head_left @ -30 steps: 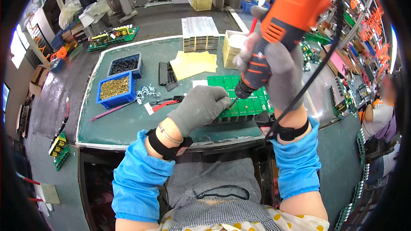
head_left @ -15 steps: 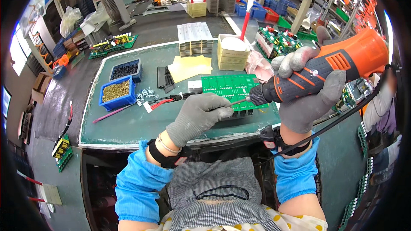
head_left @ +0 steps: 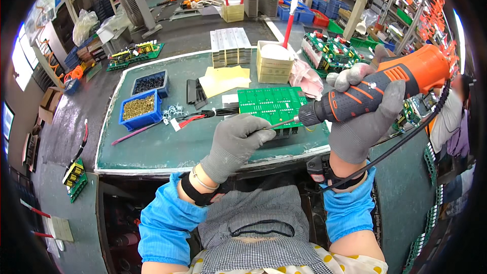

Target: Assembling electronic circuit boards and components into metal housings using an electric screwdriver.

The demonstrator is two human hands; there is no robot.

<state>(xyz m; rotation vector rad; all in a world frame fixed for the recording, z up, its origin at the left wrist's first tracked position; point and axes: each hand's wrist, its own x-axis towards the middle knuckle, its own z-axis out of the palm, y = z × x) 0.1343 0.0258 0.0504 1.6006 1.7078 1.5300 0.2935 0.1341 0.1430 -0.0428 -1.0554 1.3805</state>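
Observation:
My right hand [head_left: 362,122], in a grey glove, grips an orange and black electric screwdriver [head_left: 401,78] held almost level above the bench, its cable trailing down past my wrist. The thin bit [head_left: 284,123] points left. The gloved fingertips of my left hand [head_left: 238,139] are pinched on the bit's tip; anything small between them is hidden. Just behind both hands a green circuit board [head_left: 269,102] lies flat on the green bench top [head_left: 167,152].
Two blue bins, one of brass parts [head_left: 139,107] and one of dark parts [head_left: 149,82], stand at left. Red and black wires [head_left: 198,116], yellow sheets [head_left: 225,78], a tan card stack [head_left: 274,63] and ribbed grey panels [head_left: 231,45] lie behind. Another person [head_left: 451,116] works at right.
The screwdriver has swung from upright over the board to nearly level, with its body out to the right. My left hand has left the board and closed on the bit's tip.

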